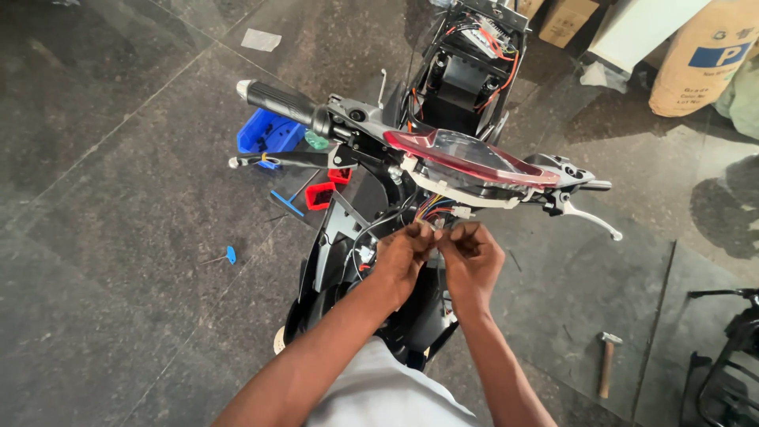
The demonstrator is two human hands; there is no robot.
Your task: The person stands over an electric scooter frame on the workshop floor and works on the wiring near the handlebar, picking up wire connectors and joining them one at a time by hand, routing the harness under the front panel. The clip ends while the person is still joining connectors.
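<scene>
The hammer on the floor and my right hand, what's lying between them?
In the head view, only bare dark floor tile lies between the hammer and the right hand; nothing rests on that stretch.

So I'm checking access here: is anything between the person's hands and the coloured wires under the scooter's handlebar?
Nothing visible. The left hand and right hand already meet at the bundle of coloured wires, fingertips on its lower end. The red-and-clear headlight panel and handlebar sit above the wires, not between them and the hands.
</scene>
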